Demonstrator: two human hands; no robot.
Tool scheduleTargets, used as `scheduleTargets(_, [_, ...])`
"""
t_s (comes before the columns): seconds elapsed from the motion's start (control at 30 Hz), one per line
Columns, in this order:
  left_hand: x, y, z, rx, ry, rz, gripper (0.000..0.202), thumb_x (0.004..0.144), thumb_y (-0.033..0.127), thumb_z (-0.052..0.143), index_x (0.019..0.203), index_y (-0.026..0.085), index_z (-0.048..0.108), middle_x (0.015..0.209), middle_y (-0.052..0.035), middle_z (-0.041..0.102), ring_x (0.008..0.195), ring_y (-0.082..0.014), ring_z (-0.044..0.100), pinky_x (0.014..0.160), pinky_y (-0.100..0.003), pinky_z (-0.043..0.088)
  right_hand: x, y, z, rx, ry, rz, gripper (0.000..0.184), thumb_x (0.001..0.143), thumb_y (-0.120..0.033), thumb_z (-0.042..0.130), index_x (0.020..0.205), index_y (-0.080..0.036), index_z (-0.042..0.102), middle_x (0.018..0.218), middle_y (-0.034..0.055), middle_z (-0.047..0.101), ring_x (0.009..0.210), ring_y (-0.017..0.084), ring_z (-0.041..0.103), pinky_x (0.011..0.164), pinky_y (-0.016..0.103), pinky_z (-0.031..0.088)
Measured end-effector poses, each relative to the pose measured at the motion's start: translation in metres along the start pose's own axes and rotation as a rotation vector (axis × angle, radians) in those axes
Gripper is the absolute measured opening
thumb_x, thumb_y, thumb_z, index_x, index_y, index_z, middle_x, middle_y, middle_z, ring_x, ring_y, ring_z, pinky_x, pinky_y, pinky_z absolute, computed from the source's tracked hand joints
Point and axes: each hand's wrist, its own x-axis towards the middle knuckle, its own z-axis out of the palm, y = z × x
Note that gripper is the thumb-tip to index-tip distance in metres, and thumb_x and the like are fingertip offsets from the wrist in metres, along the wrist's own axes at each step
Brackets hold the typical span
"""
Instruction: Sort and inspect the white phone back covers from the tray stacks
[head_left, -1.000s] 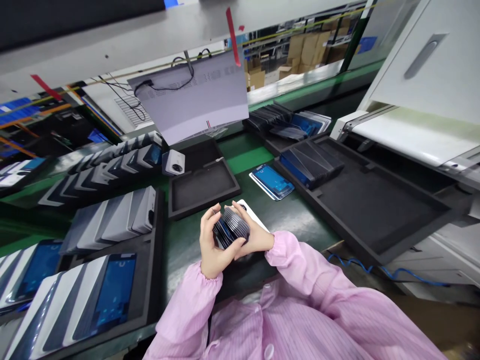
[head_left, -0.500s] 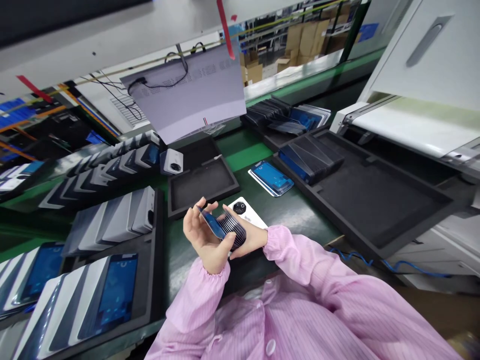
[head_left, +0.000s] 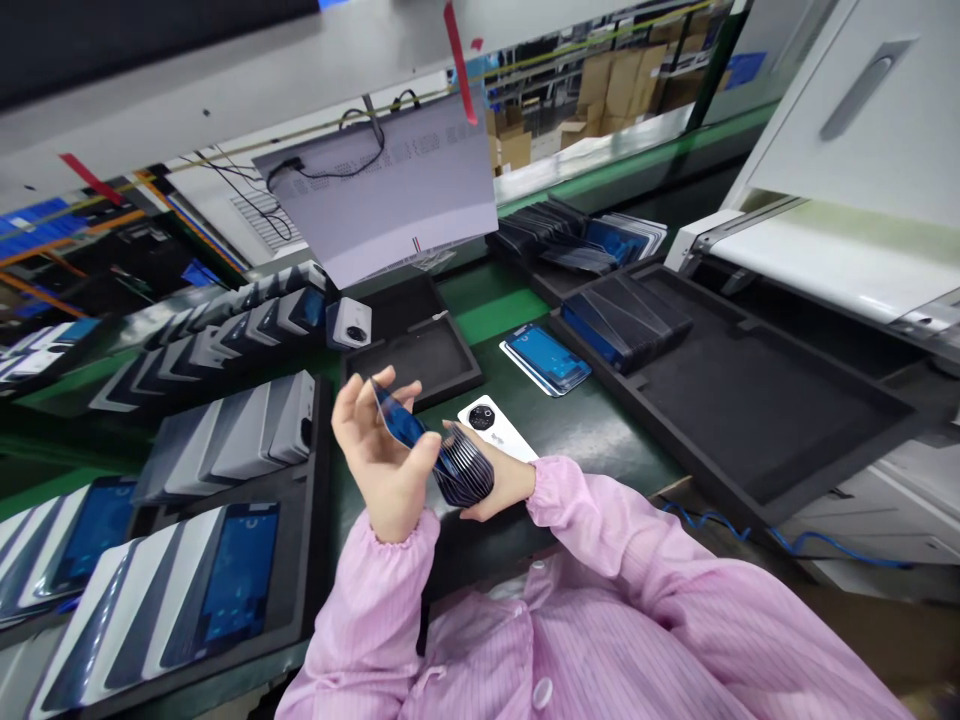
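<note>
Above the bench [head_left: 600,425], the left hand [head_left: 381,482] has drawn farther from the stack [head_left: 466,472], pinching one blue panel [head_left: 397,418], tilted, between thumb and fingers. A moment ago it was closer in; now that panel looks parted from the rest, though I can't tell whether its lower edge touches them. The right hand [head_left: 511,482] grips the stack, near a white phone back [head_left: 511,434].

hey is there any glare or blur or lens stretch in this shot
Head view: glare pales the green tabletop; head view: bright edge lines streak the panel stack; head view: cardboard boxes behind look soft, and the white machine seems wide-lens stretched.
</note>
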Motion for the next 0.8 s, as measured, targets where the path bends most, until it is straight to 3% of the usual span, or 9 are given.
scheduleTargets(0.17, [0.035, 0.036, -0.009, -0.15, 0.076, 0.107, 0.063, 0.067, 0.035, 0.076, 0.123, 0.037, 0.046, 0.128, -0.0012, 0.049, 0.106, -0.0216, 0.059, 0.096, -0.047, 0.049, -0.001, 0.005, 0.0, -0.018, -0.002, 0.026, 0.124, 0.05, -0.031, 0.085, 0.147, -0.022, 0.009, 0.147, 0.0148, 0.031, 0.137, 0.029, 0.033, 0.116, 0.042, 0.02])
scheduleTargets(0.3, [0.043, 0.053, -0.012, -0.153, 0.124, 0.204, 0.063, 0.067, 0.038, 0.077, 0.122, 0.037, 0.047, 0.129, -0.0002, 0.048, 0.109, -0.0221, 0.058, 0.096, -0.046, 0.05, -0.004, 0.006, -0.001, -0.037, 0.003, 0.032, 0.122, 0.052, -0.032, 0.084, 0.148, -0.021, 0.011, 0.149, 0.015, 0.028, 0.14, 0.029, 0.028, 0.117, 0.043, 0.017])
scheduleTargets(0.53, [0.03, 0.03, -0.013, -0.129, 0.08, 0.076, 0.067, 0.069, 0.039, 0.076, 0.127, 0.038, 0.042, 0.132, -0.0029, 0.045, 0.112, -0.0234, 0.057, 0.096, -0.049, 0.048, -0.003, 0.0, -0.004, -0.047, -0.029, 0.006, 0.121, 0.056, -0.033, 0.083, 0.148, -0.021, 0.006, 0.141, 0.0142, 0.04, 0.134, 0.027, 0.039, 0.114, 0.041, 0.024])
scheduleTargets(0.8, [0.031, 0.021, -0.019, -0.126, 0.056, 0.042, 0.066, 0.072, 0.043, 0.073, 0.129, 0.038, 0.04, 0.134, -0.0047, 0.045, 0.113, -0.0252, 0.057, 0.094, -0.046, 0.049, -0.006, 0.008, -0.007, -0.027, -0.038, 0.019, 0.121, 0.059, -0.038, 0.084, 0.148, -0.026, 0.003, 0.141, 0.0154, 0.037, 0.132, 0.027, 0.041, 0.113, 0.046, 0.026])
